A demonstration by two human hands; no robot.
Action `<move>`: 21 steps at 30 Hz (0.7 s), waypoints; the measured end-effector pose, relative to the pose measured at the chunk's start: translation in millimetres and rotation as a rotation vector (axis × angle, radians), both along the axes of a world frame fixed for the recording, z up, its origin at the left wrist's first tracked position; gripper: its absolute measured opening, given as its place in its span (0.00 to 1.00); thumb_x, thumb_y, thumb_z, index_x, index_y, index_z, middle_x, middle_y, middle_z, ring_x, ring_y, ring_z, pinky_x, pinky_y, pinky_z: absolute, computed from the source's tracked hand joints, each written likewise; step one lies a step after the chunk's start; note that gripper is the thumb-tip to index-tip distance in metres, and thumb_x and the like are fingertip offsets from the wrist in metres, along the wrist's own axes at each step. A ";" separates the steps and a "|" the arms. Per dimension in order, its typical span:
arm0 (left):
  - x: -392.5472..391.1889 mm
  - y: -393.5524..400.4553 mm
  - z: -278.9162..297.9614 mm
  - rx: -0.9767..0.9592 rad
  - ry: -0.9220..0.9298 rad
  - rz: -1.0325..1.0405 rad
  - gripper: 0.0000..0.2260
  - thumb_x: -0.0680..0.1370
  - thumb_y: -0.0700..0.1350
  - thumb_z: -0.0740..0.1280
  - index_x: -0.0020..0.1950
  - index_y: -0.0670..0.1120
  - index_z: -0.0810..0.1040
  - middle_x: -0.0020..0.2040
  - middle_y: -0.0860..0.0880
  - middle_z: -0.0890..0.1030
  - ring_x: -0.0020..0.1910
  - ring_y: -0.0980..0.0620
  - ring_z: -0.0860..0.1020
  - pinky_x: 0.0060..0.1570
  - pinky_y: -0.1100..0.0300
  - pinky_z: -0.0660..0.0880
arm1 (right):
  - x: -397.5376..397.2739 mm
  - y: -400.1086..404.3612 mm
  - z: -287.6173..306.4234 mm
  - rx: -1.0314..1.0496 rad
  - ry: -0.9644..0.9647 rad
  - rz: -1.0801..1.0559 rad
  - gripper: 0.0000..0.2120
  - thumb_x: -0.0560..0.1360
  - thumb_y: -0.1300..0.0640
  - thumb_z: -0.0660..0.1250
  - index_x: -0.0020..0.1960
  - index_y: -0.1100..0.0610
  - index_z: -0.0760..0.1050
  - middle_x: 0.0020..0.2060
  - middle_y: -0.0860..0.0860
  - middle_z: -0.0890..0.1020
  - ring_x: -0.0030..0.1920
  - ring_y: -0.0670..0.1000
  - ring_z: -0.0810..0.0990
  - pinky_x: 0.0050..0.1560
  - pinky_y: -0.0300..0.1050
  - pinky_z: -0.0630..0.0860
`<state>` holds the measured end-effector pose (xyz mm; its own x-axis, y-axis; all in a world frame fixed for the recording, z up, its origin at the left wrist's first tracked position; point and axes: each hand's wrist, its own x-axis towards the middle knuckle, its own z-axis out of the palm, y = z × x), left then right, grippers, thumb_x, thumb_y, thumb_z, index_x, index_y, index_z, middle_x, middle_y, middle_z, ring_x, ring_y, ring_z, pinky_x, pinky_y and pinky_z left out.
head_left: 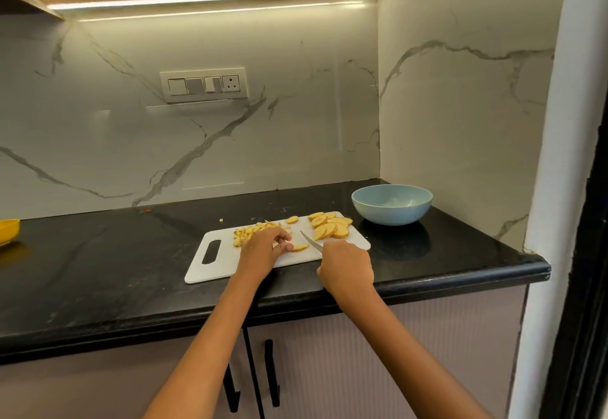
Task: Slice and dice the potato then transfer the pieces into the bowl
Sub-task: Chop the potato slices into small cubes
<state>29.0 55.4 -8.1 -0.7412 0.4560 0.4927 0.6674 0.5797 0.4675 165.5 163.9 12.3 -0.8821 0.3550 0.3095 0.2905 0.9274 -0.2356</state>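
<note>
— Two hands work at the near edge of the worktop (pixel 98 274). What is each doing?

— Right hand (pixel 347 267) is curled round the handle of a knife (pixel 311 241), with the blade angled up and left over the board (pixel 210 274). Left hand (pixel 263 247) has its fingers bent down on a single slice (pixel 300 248), pinning it just left of the blade.

— So which step is this?

— Dicing, I'd judge. Slicing looks finished: no whole potato is left in view.

— Where are the pieces?

— All on the board. Beyond the left hand lies a heap of small cut bits (pixel 250 232). Further right, past the knife tip, a fan of uncut slices (pixel 329 226) overlaps near the board's far right corner, with one lone slice (pixel 291 220) between the two groups. A stray crumb (pixel 221 220) sits on the worktop behind the board.

— And the bowl?

— Blue bowl (pixel 391 203) stands beyond the board's right corner, near it but apart. It looks to hold no potato yet.

— What does the next move call for?

— Bringing the blade down across the pinned slice, with the fingertips tucked back, since they sit close to the edge. Then the fan of slices needs the same before anything goes to the bowl.

— Anything else out there?

— A yellow dish (pixel 8 231) at the far left edge, and a switch plate (pixel 203 84) on the marble wall behind.
</note>
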 end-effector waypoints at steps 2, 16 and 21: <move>0.8 -0.3 -0.3 0.001 -0.021 -0.008 0.07 0.74 0.46 0.69 0.51 0.47 0.80 0.46 0.52 0.79 0.44 0.55 0.72 0.44 0.60 0.66 | -0.5 -2.8 1.4 0.008 -0.013 0.005 0.11 0.79 0.58 0.61 0.60 0.59 0.73 0.50 0.54 0.80 0.48 0.51 0.80 0.46 0.40 0.74; 2.3 -0.4 -0.2 -0.009 -0.033 -0.011 0.07 0.75 0.47 0.69 0.50 0.48 0.83 0.51 0.52 0.82 0.45 0.58 0.71 0.47 0.60 0.67 | 10.6 -15.8 4.5 -0.044 -0.032 0.019 0.13 0.79 0.56 0.60 0.62 0.58 0.72 0.52 0.55 0.79 0.50 0.52 0.79 0.50 0.43 0.74; 3.2 -0.9 1.3 -0.048 -0.040 0.032 0.08 0.75 0.50 0.69 0.50 0.50 0.83 0.52 0.53 0.82 0.48 0.55 0.73 0.52 0.55 0.70 | 11.1 -21.0 6.5 -0.025 -0.054 0.025 0.14 0.80 0.56 0.60 0.64 0.59 0.70 0.54 0.55 0.78 0.53 0.52 0.78 0.54 0.45 0.75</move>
